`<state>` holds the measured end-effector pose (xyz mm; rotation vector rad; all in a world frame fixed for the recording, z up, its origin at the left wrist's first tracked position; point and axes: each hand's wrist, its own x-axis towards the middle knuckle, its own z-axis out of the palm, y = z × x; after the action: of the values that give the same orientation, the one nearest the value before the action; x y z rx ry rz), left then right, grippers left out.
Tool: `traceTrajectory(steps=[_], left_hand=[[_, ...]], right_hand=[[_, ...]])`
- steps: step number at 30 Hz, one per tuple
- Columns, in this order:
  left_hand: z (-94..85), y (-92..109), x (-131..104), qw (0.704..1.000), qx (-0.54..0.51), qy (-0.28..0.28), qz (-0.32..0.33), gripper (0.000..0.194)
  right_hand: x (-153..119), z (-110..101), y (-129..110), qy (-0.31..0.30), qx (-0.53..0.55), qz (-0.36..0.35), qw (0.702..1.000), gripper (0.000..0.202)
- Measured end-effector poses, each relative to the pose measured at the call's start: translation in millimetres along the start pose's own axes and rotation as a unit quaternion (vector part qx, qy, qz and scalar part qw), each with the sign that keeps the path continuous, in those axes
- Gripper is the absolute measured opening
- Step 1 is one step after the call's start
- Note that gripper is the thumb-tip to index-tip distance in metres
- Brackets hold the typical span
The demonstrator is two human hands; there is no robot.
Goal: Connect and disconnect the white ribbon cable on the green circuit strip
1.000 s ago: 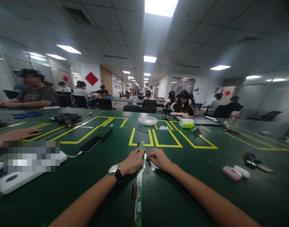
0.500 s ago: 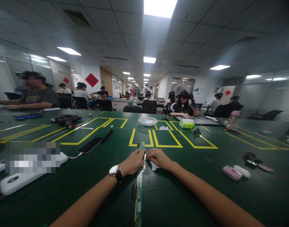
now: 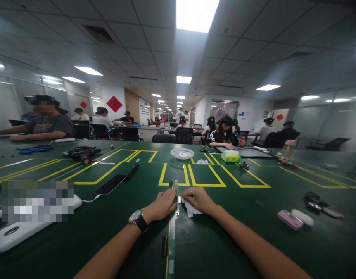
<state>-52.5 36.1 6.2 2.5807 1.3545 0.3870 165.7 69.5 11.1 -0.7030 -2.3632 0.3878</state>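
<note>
A long, narrow green circuit board runs away from me along the middle of the table. My left hand, with a watch on its wrist, holds the board's far part down from the left side, fingers stretched forward onto it. Opposite it, my right hand pinches a crumpled white tissue, its loose end hanging below the fingers. Its fingertips are at a small silvery piece on the board's right edge; whether they touch it is unclear. Brown flex connectors stick out on the board's left.
On the green table with yellow tape outlines lie a phone, a white power strip, a clear glass dish, a tissue pack, a pink case and black tools. Other people sit farther off.
My right hand has shifted slightly, and more of the white tissue shows below it. The silvery piece at the board's edge is more visible. The view has tilted up slightly.
</note>
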Motion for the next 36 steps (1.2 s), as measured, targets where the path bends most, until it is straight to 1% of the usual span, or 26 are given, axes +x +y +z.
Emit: traceTrajectory(steps=[1, 3, 5, 6, 8, 10, 11, 12, 14, 16, 17, 19, 21, 24, 26, 29, 33, 36], left_hand=[[-0.6, -1, 0, 1.000, -0.010, 0.010, 0.001, 0.033], [-2.9, -3, 2, 0.998, -0.026, 0.048, -0.010, 0.030], [-7.0, -4, 5, 0.992, -0.037, 0.114, -0.030, 0.028], [-9.5, -3, 6, 0.987, -0.042, 0.152, -0.044, 0.025], [-14.1, -2, 7, 0.975, -0.053, 0.207, -0.066, 0.023], [-16.7, -1, 7, 0.967, -0.055, 0.237, -0.072, 0.022], [-17.0, 0, 7, 0.966, -0.053, 0.243, -0.069, 0.023], [-16.7, 0, 6, 0.966, -0.050, 0.245, -0.065, 0.024], [-14.9, 0, 4, 0.968, -0.043, 0.241, -0.055, 0.026], [-12.6, 0, 3, 0.971, -0.039, 0.231, -0.047, 0.027], [-11.8, 0, 3, 0.972, -0.037, 0.227, -0.043, 0.027], [-10.8, 1, 2, 0.975, -0.034, 0.217, -0.036, 0.028], [-10.8, 3, 1, 0.977, -0.030, 0.207, -0.031, 0.028], [-11.4, 7, 0, 0.981, -0.020, 0.190, -0.025, 0.029], [-11.6, 8, -1, 0.984, -0.008, 0.176, -0.025, 0.029], [-11.3, 10, -2, 0.988, 0.008, 0.155, -0.019, 0.029], [-9.1, 10, -2, 0.989, 0.027, 0.143, -0.010, 0.027], [-7.3, 12, -1, 0.991, 0.033, 0.129, -0.012, 0.027]], right_hand=[[-1, -2, 1, 0.011, 0.002, -0.002, 1.000, 0.018], [-1, -5, 0, 0.029, -0.016, -0.015, 0.999, 0.020], [-1, -6, -4, 0.024, -0.052, -0.039, 0.998, 0.025], [-1, -6, -8, 0.010, -0.069, -0.057, 0.996, 0.028], [1, -5, -16, -0.040, -0.087, -0.099, 0.990, 0.034], [3, -2, -20, -0.095, -0.090, -0.125, 0.984, 0.035], [4, -1, -19, -0.112, -0.095, -0.124, 0.981, 0.035], [5, -1, -14, -0.121, -0.105, -0.112, 0.981, 0.035], [4, -5, 2, -0.112, -0.145, -0.056, 0.981, 0.034], [-3, -17, 26, -0.087, -0.202, 0.034, 0.975, 0.035], [-8, -26, 40, -0.074, -0.233, 0.086, 0.966, 0.036], [-23, -46, 66, -0.051, -0.287, 0.186, 0.938, 0.039], [-40, -67, 88, -0.029, -0.330, 0.278, 0.902, 0.042], [-59, -89, 106, -0.012, -0.363, 0.374, 0.853, 0.043], [-65, -94, 109, -0.001, -0.370, 0.409, 0.834, 0.043], [-64, -92, 108, 0.012, -0.389, 0.415, 0.823, 0.042], [-60, -85, 106, 0.009, -0.402, 0.419, 0.814, 0.042], [-60, -84, 109, 0.008, -0.394, 0.423, 0.816, 0.042]])
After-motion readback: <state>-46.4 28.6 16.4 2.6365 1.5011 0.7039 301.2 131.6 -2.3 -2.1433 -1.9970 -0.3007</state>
